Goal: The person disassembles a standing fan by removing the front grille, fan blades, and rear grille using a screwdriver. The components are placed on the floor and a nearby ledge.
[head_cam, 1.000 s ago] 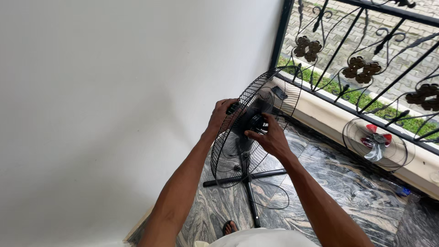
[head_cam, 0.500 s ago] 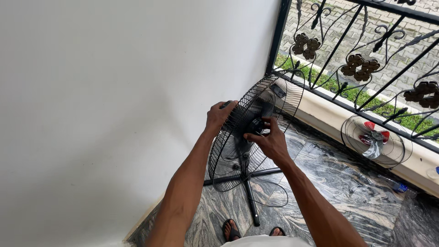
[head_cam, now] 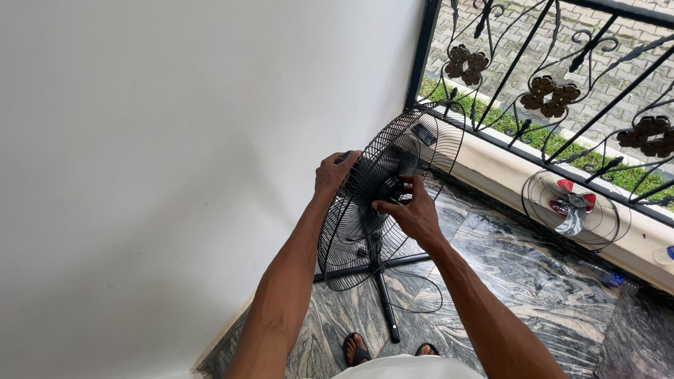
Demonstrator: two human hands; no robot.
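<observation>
A black standing fan with a round wire rear grille (head_cam: 365,231) stands on the marble floor close to the white wall. My left hand (head_cam: 333,173) grips the motor housing behind the grille's upper left edge. My right hand (head_cam: 411,210) is inside the grille, fingers pinched on the small black hub (head_cam: 393,188) at its centre. No blades are on the hub. The fan's cross-shaped base (head_cam: 382,291) and its cable lie on the floor below.
A loose front grille with a red and grey blade (head_cam: 576,210) leans on the low ledge at the right. A black ornate iron railing (head_cam: 547,91) runs along that ledge. A plastic bottle (head_cam: 607,277) lies on the floor. My sandalled feet (head_cam: 354,349) are near the base.
The view has shifted slightly and my feet have come into sight. My right hand's fingers have turned a little on the hub; my left hand keeps its hold.
</observation>
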